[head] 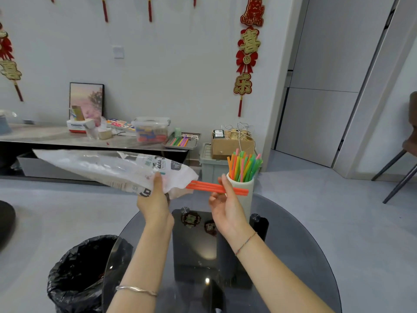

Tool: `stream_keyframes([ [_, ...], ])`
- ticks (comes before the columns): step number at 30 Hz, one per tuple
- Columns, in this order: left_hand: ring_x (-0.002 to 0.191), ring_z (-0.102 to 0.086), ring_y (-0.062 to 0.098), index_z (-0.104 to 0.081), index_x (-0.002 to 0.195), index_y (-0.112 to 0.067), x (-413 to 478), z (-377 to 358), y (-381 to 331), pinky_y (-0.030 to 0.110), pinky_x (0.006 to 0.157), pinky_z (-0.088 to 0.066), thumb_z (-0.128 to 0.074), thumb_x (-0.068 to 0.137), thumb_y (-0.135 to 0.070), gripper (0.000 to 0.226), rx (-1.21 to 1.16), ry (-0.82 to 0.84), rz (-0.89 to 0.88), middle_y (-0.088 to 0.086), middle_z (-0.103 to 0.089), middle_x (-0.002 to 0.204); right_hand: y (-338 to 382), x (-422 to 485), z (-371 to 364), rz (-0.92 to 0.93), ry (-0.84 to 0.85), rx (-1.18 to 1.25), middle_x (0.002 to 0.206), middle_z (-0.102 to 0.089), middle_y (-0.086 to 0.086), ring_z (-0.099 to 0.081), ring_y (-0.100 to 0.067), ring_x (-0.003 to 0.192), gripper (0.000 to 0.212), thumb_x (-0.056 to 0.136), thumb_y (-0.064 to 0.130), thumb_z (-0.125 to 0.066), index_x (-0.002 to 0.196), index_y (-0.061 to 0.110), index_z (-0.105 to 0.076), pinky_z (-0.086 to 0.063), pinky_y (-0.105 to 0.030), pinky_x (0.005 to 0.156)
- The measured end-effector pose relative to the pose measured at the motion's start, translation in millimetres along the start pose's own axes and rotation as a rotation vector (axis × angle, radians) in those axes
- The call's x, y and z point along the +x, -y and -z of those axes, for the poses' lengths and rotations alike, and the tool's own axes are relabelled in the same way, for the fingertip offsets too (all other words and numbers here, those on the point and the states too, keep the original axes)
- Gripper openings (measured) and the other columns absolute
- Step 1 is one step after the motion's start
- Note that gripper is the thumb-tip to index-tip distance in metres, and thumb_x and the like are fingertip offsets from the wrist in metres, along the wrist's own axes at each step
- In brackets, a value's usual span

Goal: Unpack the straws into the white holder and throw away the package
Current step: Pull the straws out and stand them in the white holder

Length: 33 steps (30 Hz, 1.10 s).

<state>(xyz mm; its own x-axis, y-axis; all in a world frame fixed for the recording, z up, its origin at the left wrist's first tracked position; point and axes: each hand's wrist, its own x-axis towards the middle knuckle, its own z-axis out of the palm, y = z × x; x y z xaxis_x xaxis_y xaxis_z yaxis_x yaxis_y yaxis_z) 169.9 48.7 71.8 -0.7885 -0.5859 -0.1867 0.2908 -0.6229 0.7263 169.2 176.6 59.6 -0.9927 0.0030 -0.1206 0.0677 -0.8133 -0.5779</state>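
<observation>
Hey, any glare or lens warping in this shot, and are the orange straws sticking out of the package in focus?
Head view: a small bright glare spot sits on the glass table, bottom centre; the wide lens slants the door frame at right; the orange straws pinched by the right hand look sharp, the package in the left hand slightly soft.

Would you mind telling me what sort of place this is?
Probably a home living room: red festive hangings on the wall, a cluttered low sideboard, and a round glass table.
</observation>
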Motion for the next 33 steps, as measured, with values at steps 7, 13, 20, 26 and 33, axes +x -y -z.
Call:
stream_keyframes([
  [7, 0.075, -0.064, 0.014, -0.060, 0.095, -0.007, -20.4, -11.6, 18.6, 0.020, 0.044, -0.053, -0.061, 0.091, -0.016, 0.010, -0.240, 0.089, 0.398, 0.007, -0.065, 0.091, 26.0, -10.1, -27.1, 0.451, -0.047, -0.537, 0.066, -0.067, 0.014, -0.060, -0.006, 0.074, 0.050, 0.099, 0.036, -0.038, 0.058, 0.025, -0.064, -0.045, -0.024, 0.077],
  [13, 0.074, -0.063, 0.015, -0.059, 0.090, -0.009, -5.1, -5.8, 8.7, 0.021, 0.042, -0.053, -0.059, 0.092, -0.011, 0.003, -0.295, 0.094, 0.438, 0.008, -0.063, 0.093, 118.5, -7.5, -59.7, 0.554, 0.062, -0.189, 0.038, -0.036, 0.008, -0.039, -0.012, 0.040, 0.046, 0.100, 0.032, -0.035, 0.057, 0.018, -0.033, -0.047, -0.031, 0.059],
  [20, 0.097, -0.061, 0.017, -0.052, 0.128, -0.006, -5.1, -6.7, 9.6, 0.024, 0.053, -0.056, -0.056, 0.094, -0.010, 0.035, -0.274, 0.122, 0.421, 0.008, -0.060, 0.120, 157.1, 24.3, -74.4, 0.649, -0.004, -0.394, 0.033, -0.026, 0.011, -0.026, -0.006, 0.029, 0.049, 0.100, 0.033, -0.035, 0.054, 0.017, -0.029, -0.032, -0.018, 0.036],
  [26, 0.082, -0.063, 0.015, -0.050, 0.130, -0.005, -5.2, -7.5, 9.6, 0.022, 0.047, -0.056, -0.055, 0.094, -0.010, 0.037, -0.288, 0.146, 0.397, 0.008, -0.061, 0.116, 156.6, 50.5, -66.6, 0.673, 0.003, -0.651, 0.035, -0.032, 0.012, -0.031, -0.005, 0.033, 0.046, 0.099, 0.038, -0.035, 0.057, 0.019, -0.032, -0.033, -0.022, 0.043],
  [33, 0.082, -0.063, 0.014, -0.054, 0.122, -0.006, -6.6, -9.0, 10.6, 0.024, 0.054, -0.057, -0.056, 0.094, -0.012, 0.028, -0.258, 0.175, 0.394, 0.006, -0.064, 0.099, 141.4, 59.4, -66.3, 0.698, 0.149, -0.949, 0.052, -0.031, 0.002, -0.035, -0.002, 0.033, 0.045, 0.101, 0.033, -0.031, 0.059, 0.016, -0.033, -0.041, -0.016, 0.042],
])
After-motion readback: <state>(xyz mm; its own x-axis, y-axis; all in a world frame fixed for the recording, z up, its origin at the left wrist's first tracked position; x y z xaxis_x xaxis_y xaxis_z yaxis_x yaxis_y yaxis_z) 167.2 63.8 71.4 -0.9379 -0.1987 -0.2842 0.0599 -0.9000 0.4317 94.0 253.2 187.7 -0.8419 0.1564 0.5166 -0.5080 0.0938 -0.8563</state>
